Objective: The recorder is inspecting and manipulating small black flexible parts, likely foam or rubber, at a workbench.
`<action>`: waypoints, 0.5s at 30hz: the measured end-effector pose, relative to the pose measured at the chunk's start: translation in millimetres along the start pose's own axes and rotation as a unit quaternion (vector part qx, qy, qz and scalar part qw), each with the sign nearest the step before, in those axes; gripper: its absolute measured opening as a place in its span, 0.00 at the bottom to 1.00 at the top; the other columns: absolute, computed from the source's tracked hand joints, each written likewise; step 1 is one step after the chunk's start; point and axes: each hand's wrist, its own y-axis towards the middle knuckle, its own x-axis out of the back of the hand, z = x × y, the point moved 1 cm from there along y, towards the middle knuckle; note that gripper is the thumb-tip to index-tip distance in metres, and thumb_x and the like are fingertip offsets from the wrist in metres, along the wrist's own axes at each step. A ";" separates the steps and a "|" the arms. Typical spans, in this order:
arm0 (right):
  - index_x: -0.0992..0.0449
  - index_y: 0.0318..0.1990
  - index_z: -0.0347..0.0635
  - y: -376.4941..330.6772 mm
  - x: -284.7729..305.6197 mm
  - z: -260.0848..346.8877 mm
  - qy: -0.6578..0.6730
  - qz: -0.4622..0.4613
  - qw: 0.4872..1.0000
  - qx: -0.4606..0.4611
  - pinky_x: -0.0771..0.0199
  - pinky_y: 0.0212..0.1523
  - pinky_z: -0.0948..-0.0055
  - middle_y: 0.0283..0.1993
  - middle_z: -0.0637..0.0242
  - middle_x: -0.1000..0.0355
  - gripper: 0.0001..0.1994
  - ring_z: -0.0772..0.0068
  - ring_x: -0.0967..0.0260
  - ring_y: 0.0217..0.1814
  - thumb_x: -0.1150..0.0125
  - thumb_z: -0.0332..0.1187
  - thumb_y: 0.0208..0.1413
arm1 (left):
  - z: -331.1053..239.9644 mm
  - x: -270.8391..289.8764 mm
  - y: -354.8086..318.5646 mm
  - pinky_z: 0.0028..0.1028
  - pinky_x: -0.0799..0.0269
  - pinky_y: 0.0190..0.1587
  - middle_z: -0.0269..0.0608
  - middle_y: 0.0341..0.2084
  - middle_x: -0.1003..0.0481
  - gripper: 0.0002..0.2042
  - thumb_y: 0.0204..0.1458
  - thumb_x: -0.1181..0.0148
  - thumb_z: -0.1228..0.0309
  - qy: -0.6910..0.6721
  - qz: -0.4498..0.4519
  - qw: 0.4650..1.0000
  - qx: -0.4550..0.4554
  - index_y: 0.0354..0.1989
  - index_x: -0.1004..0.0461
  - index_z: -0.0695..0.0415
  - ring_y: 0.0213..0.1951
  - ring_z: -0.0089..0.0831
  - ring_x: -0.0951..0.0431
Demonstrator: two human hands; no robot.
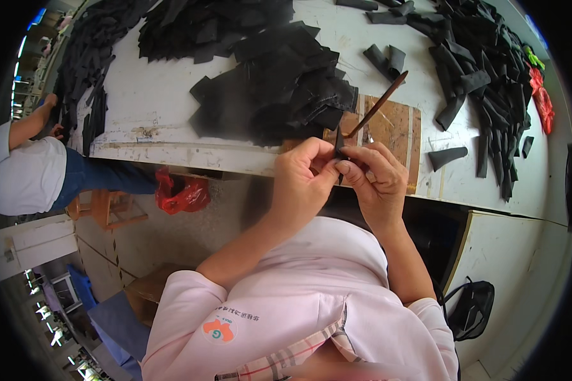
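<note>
Left hand [300, 180] and right hand [376, 176] pinch small black strip [339, 151] shut between fingertips, at table edge [171, 154]; brown stick [377, 105] in right hand risks slipping, strip could drop

- I see a long white desk [159, 108] crossing the upper view.
- A wooden stool [111, 209] stands on the grey floor [190, 241] beneath.
- Bright windows [25, 70] glow far left.

Garment workshop: worktable [171, 95] with black fabric pieces [279, 82].
</note>
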 end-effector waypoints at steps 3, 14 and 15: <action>0.29 0.31 0.38 -0.6 -6.1 3.8 -0.107 -0.026 0.993 0.043 0.32 0.23 0.71 0.28 0.62 0.33 0.08 0.64 0.33 0.25 0.40 0.22 0.40 | 8.5 -4.6 -0.9 0.16 0.37 0.17 0.32 0.17 0.29 0.04 0.42 0.44 0.82 0.161 -0.088 0.968 -0.171 0.26 0.30 0.62 0.17 0.14 0.33; 0.26 0.26 0.36 7.7 -15.9 -20.4 0.413 0.022 0.877 -0.246 0.43 0.19 0.86 0.22 0.74 0.36 0.01 0.86 0.41 0.22 0.42 0.23 0.45 | 3.8 27.6 17.2 0.12 0.50 0.13 0.36 0.22 0.31 0.10 0.40 0.50 0.86 -0.394 0.142 0.894 0.158 0.32 0.35 0.62 0.15 0.09 0.41; 0.26 0.26 0.37 7.1 -16.9 -19.9 0.518 0.048 0.799 -0.302 0.44 0.20 0.86 0.21 0.74 0.36 0.01 0.86 0.42 0.21 0.41 0.23 0.45 | 2.4 27.0 18.1 0.12 0.50 0.13 0.36 0.22 0.31 0.10 0.40 0.50 0.86 -0.395 0.142 0.894 0.156 0.32 0.35 0.62 0.15 0.09 0.41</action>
